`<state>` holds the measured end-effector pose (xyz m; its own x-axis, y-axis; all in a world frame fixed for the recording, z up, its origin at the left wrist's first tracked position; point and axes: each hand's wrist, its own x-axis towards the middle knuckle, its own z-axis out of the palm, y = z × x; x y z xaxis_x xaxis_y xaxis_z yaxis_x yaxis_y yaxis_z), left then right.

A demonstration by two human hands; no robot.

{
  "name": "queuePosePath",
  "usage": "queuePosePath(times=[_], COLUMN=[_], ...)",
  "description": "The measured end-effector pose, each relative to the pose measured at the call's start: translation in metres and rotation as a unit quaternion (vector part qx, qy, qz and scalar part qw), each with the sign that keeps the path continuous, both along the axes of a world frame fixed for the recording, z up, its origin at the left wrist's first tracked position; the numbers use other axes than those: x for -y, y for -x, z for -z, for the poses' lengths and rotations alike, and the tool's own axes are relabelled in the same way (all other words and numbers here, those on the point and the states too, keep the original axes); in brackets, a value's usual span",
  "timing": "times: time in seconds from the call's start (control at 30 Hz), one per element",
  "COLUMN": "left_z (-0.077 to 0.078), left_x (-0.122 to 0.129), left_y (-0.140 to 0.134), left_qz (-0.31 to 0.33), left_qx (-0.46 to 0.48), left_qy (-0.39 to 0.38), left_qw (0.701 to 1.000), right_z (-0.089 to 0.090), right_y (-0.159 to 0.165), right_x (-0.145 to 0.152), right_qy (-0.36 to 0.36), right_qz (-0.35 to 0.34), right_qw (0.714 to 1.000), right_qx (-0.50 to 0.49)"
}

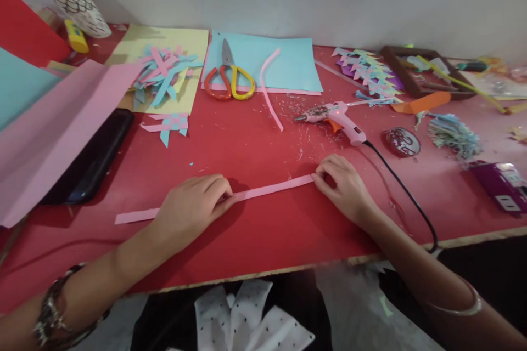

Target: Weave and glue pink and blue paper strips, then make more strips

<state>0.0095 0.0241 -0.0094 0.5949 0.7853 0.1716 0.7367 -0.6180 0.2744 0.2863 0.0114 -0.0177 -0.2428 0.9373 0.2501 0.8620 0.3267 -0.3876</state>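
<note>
A long pink paper strip (274, 188) stretches between my hands, low over the red table. My left hand (195, 203) pinches it partway along, and its tail sticks out to the left beneath that hand. At the strip's right end, my right hand (340, 185) grips the tip between thumb and finger. Beyond them lies a second, curved pink strip (267, 90), its upper part on blue paper sheets (288, 63). Scissors (229, 77) with one red and one yellow handle rest partly on those sheets. A small woven pink-and-blue paper piece (168, 125) lies farther left.
A pink glue gun (340, 118) with its cord lies behind my right hand, among glue shreds. Cut paper strips (164, 74) are piled on yellow paper. Large pink paper (61, 126) covers a black object at left. A purple box (500, 184) stands at right.
</note>
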Motion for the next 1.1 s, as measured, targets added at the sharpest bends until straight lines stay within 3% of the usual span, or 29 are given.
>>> queuePosePath(times=[0.1, 0.2, 0.27, 0.37, 0.43, 0.53, 0.73, 1.1], left_z=[0.000, 0.000, 0.000, 0.001, 0.001, 0.001, 0.000, 0.001], left_x=[0.001, 0.000, 0.000, 0.002, 0.004, 0.006, 0.006, -0.002], left_y=[0.004, 0.003, 0.000, -0.006, -0.008, -0.008, -0.004, 0.006], left_qz=[0.017, 0.045, 0.061, 0.061, 0.046, 0.029, 0.024, 0.026], left_qx=[0.012, -0.006, -0.021, -0.025, -0.028, -0.037, -0.034, -0.075], left_qy=[-0.021, -0.042, -0.063, -0.064, -0.041, -0.013, -0.015, -0.028], left_qw=[1.000, 0.998, 0.996, 0.996, 0.998, 0.999, 0.999, 0.996], right_z=[-0.004, -0.016, -0.023, -0.025, -0.022, -0.015, -0.006, -0.011], right_y=[-0.002, 0.007, 0.022, 0.053, 0.071, 0.081, 0.075, 0.078], right_x=[0.001, 0.006, 0.010, 0.015, 0.016, 0.015, 0.012, 0.004], right_qy=[-0.050, -0.162, -0.198, -0.116, -0.039, 0.024, 0.012, 0.048], right_qz=[0.012, 0.042, 0.005, -0.140, -0.172, -0.156, -0.144, -0.142], right_qw=[0.999, 0.986, 0.980, 0.981, 0.981, 0.986, 0.989, 0.982], right_qx=[-0.002, -0.015, 0.000, 0.064, 0.080, 0.058, 0.027, 0.119])
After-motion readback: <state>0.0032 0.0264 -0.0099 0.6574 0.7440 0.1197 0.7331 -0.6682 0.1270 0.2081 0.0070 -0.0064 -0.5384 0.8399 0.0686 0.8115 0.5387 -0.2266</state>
